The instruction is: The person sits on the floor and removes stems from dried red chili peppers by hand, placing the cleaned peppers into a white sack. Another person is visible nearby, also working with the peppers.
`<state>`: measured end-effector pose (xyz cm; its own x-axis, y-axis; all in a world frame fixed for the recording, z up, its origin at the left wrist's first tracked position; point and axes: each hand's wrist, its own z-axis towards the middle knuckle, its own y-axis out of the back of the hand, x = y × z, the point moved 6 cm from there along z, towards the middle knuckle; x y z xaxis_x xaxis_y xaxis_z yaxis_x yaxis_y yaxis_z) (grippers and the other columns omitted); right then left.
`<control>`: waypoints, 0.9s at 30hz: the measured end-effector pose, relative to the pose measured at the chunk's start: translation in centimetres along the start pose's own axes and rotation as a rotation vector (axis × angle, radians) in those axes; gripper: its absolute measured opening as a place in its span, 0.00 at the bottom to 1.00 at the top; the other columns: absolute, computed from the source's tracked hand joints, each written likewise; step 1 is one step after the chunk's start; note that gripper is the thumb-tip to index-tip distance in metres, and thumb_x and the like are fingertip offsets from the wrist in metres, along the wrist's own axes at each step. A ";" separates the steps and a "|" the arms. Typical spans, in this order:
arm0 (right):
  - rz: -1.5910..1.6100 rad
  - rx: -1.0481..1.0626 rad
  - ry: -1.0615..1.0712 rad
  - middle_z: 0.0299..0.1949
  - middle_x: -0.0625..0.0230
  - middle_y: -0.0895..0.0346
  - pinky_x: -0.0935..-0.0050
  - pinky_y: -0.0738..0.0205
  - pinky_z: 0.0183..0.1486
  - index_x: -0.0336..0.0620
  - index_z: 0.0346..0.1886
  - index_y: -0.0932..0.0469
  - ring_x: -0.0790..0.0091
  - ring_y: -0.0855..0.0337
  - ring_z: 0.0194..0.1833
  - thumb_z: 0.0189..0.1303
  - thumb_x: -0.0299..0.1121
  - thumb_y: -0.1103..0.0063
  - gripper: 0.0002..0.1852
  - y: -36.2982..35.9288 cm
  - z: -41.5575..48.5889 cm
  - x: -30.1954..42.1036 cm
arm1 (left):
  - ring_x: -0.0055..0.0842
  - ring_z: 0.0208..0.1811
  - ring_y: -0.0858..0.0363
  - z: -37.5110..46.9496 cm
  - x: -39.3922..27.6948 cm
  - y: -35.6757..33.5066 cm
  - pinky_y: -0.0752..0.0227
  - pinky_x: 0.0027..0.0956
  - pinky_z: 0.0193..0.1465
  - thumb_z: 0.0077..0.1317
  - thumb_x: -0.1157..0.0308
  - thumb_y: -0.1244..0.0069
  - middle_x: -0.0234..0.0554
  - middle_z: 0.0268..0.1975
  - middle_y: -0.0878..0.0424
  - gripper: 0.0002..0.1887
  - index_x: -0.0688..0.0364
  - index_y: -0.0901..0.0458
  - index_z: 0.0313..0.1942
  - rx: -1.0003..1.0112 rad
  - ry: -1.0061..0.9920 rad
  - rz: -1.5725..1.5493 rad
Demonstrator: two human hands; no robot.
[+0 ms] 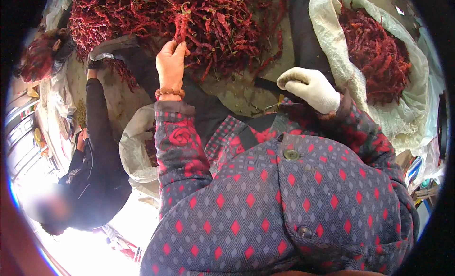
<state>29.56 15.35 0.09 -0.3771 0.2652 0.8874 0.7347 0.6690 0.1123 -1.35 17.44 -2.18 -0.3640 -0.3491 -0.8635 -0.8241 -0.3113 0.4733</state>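
Observation:
My bare left hand (171, 60), with a beaded bracelet at the wrist, pinches a dried red chili pepper (181, 25) between thumb and fingertips. The pepper's pale curved stem points up, over a large heap of dried red chili peppers (227, 30) on the floor. In a white knit glove, my right hand (311, 89) is held with curled fingers in front of my body. A dark flat strip (266, 84) runs beneath the glove, and whether the fingers grip it is hidden.
An open white woven sack (359, 75) of dark red dried chilies (378, 59) stands at the right. Another pale sack (133, 148) sits beside my left sleeve. On the left, a person in dark clothing (97, 151) reaches a gloved hand (97, 59) toward the heap's edge.

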 end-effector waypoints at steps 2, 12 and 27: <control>0.122 -0.026 0.014 0.32 0.66 0.23 0.78 0.31 0.43 0.33 0.38 0.25 0.77 0.25 0.37 0.55 0.30 0.50 0.12 0.3 1.1 -0.3 | 0.13 0.23 0.34 -1.0 -1.1 -0.3 0.38 0.20 0.27 0.58 0.70 0.52 0.31 0.19 0.26 0.08 0.67 0.25 0.26 -0.015 -0.044 -0.061; 0.687 0.082 0.125 0.45 0.64 0.28 0.72 0.35 0.51 0.36 0.52 0.36 0.72 0.28 0.48 0.56 0.34 0.46 0.22 -2.7 8.1 3.8 | 0.23 0.27 0.24 -8.4 -8.2 -5.6 0.31 0.26 0.33 0.54 0.75 0.49 0.43 0.28 0.22 0.07 0.65 0.23 0.34 0.068 -0.404 0.030; 1.203 0.169 0.112 0.41 0.55 0.26 0.65 0.36 0.54 0.33 0.43 0.31 0.60 0.27 0.47 0.59 0.26 0.56 0.10 -3.8 8.1 3.4 | 0.17 0.30 0.27 -9.4 -3.9 -8.5 0.32 0.22 0.34 0.61 0.71 0.55 0.32 0.32 0.24 0.06 0.63 0.27 0.36 0.447 0.266 -0.971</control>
<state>20.95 19.36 -0.97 0.5502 0.7219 0.4197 0.4959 0.1219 -0.8598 11.17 13.12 -1.16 0.5851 -0.3251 -0.7429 -0.8109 -0.2272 -0.5392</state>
